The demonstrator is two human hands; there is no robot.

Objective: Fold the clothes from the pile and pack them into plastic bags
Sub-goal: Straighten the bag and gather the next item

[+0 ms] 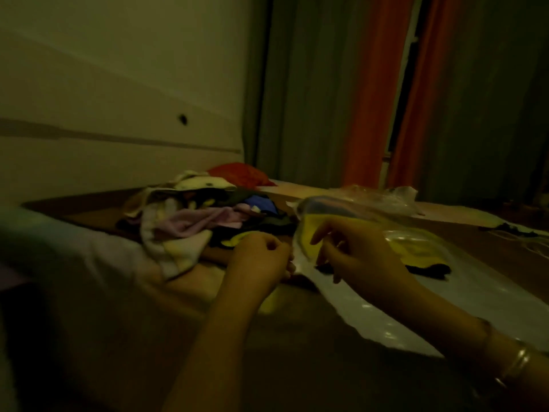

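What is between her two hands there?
In the head view, the edge of a clear plastic bag holding a yellow garment lies between the left hand and right hand.

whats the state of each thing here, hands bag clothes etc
left hand: fingers curled, pinching the bag's edge
right hand: fingers curled at the bag's mouth, gripping it
plastic bag: partly filled, a yellow garment inside
clothes pile: unfolded, heaped loosely
spare plastic bags: crumpled, lying beyond the hands
orange curtain: hanging, parted by a narrow gap
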